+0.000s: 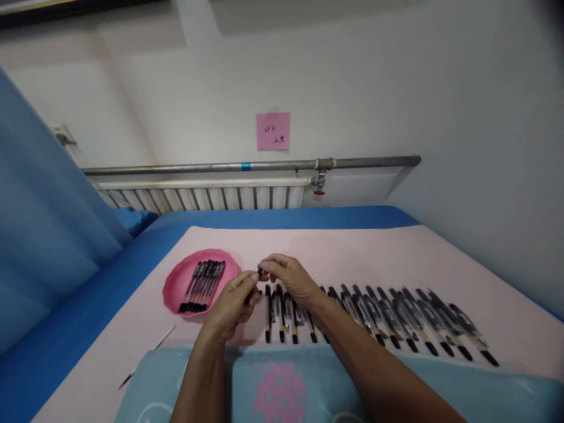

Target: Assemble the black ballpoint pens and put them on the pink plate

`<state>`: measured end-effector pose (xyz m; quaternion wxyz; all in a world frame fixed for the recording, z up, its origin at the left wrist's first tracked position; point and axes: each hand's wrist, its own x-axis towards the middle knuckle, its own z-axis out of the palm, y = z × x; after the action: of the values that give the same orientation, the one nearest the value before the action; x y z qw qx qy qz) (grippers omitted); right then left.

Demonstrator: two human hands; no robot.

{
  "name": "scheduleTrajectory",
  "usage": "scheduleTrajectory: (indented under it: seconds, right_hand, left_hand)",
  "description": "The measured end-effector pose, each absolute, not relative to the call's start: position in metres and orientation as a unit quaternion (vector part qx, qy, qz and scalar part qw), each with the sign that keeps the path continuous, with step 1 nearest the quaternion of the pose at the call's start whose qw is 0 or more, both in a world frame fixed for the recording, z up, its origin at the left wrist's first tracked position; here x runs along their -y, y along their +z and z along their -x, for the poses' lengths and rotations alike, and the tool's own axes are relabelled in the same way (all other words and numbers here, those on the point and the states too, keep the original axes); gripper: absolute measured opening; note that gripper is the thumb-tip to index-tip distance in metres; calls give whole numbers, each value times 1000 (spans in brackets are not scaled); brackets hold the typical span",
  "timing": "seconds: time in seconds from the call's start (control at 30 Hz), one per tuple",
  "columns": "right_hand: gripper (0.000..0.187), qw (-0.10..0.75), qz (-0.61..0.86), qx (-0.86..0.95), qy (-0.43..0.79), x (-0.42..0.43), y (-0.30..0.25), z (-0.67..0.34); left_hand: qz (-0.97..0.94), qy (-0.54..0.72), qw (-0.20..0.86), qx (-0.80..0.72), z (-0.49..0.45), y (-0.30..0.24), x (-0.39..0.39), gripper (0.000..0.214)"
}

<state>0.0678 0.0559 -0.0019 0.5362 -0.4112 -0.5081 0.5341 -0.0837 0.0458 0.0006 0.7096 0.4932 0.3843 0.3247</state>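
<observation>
A small black piece (259,272) sits just left of the middle of the frame, between the fingertips of both hands; it is too small and too covered to tell which part it is. The left hand (234,299) is closed, its thumb and forefinger pinched on the piece from the lower left, and something dark shows within its curled fingers. The right hand (291,278) meets it from the right, thumb and fingers drawn together on the same piece. Just below the hands, and on toward the lower right, a long row of black-capped pens (268,317) lies on a pink mat (352,252), partly hidden by the right forearm and blurred at its far end. Left of the hands stands a pink dish (176,281) with a wavy rim, holding a bundle of pens (203,286) side by side, black ends toward the bottom of the frame. A thin white stick (164,337) with a dark tip lies at the lower left, beside a teal cloth (247,382) along the bottom edge. Beyond the mat are a blue surface (273,217), a white radiator (220,198) and, upper centre, a pink note (273,142) on the wall.
</observation>
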Motion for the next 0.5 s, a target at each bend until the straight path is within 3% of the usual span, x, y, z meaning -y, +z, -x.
scheduleTrajectory:
  seconds: [0.5]
  right_hand:
    - [16, 529, 429, 513, 523, -55, -1, -65]
  left_hand:
    - [-504, 325, 690, -405, 83, 1, -45, 29]
